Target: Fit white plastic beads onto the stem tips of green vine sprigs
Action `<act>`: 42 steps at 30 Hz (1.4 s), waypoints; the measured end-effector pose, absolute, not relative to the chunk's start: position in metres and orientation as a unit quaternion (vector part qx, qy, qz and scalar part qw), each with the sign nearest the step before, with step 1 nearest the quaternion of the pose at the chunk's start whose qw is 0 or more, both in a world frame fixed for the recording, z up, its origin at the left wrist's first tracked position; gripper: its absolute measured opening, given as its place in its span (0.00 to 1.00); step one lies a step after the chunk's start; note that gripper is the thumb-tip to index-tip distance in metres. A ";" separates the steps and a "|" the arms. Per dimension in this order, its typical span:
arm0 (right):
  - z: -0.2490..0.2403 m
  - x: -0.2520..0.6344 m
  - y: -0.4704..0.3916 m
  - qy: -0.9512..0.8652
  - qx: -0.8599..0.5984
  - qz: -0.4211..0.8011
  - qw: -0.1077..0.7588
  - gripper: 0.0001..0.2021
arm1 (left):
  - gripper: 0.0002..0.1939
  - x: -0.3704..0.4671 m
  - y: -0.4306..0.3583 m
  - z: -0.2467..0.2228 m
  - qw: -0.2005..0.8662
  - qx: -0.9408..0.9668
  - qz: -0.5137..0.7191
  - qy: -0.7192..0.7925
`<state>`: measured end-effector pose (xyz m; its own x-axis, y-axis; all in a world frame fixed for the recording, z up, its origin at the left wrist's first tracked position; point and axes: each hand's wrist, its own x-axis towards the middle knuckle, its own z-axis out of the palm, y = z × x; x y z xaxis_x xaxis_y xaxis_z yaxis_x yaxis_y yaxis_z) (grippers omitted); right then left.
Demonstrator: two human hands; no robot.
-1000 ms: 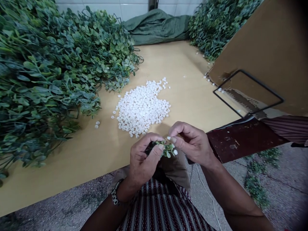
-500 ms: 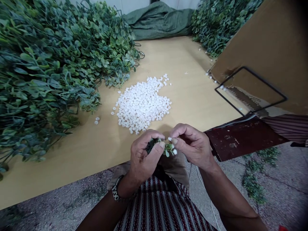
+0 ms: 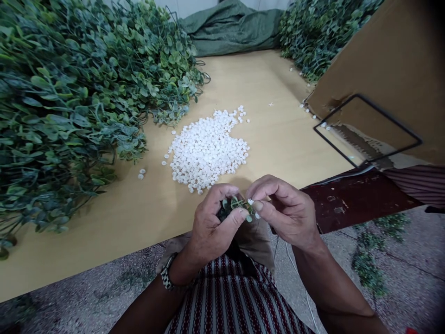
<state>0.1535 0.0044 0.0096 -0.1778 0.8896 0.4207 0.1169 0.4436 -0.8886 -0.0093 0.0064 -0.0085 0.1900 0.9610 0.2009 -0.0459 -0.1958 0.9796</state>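
holding leafy sprig (image 3: 235, 202) in left hand (image 3: 212, 226), its end by white floret (image 3: 250, 202) pinched in right hand (image 3: 292, 214)

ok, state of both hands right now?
Left hand: closed, holding a green leafy sprig.
Right hand: thumb and forefinger closed on a small white piece at the sprig.

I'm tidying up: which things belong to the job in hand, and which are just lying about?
In the job:
green leafy sprig, in the left hand
small white flower-like piece, in the right hand
pile of small round white pieces
large heap of green foliage, probably

Apparently just lying about:
crumpled green cloth
torn brown cardboard
black rectangular frame
green leafy scraps on the floor
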 end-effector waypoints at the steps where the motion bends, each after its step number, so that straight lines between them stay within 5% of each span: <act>1: 0.011 0.154 0.005 -0.676 -0.377 0.371 0.513 0.05 | 0.10 -0.009 0.006 -0.009 0.491 0.595 0.502 0.392; 8: 0.013 0.155 0.006 -0.703 -0.403 0.360 0.463 0.05 | 0.05 -0.007 0.006 -0.011 0.442 0.636 0.502 0.384; 42: -0.007 0.149 -0.003 -0.597 -0.480 0.408 0.497 0.04 | 0.08 -0.002 0.007 -0.007 0.401 0.617 0.562 0.377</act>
